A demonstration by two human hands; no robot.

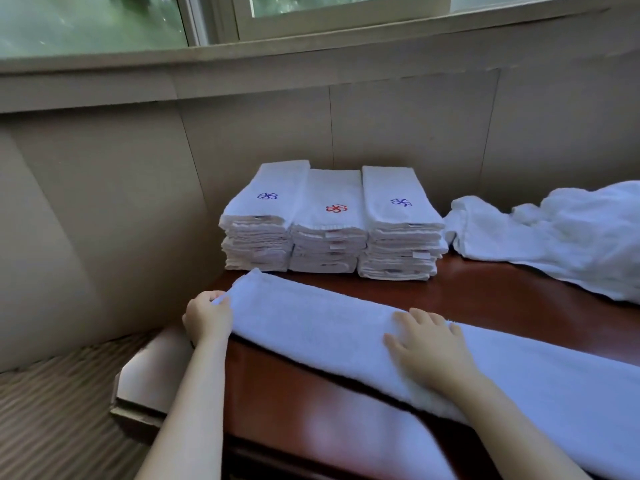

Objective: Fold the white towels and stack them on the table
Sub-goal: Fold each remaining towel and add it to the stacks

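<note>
Left grip (207,318) pinches the long white terry towel (311,327) at the red-brown wooden counter's (311,427) left edge; right grip (429,348) presses it flat-fingered.

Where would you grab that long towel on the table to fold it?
Grip the long towel at its short left end, from the left, where the left hand pinches it. It lies flat as a narrow strip, so that end should lift freely and fold over at the right hand pressing its middle.
</note>
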